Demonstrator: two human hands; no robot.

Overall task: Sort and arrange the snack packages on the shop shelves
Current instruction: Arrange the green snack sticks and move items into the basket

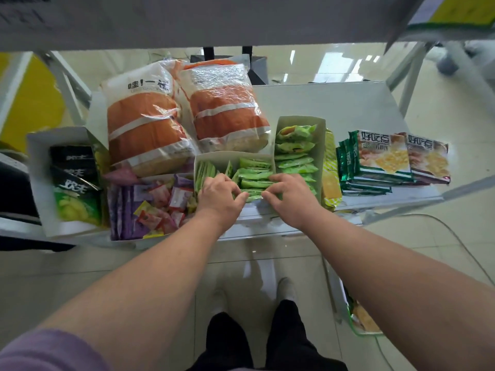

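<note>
Hands met over one green packet (253,195) at the front of a white box (203,159) on the shelf (375,103): left hand (219,196) and right hand (290,198) each pinched an end with curled fingers.

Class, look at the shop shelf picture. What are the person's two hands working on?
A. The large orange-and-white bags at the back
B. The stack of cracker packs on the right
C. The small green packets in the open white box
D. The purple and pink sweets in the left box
C: the left hand and right hand both pinch the small green packets in the open white box.
</note>
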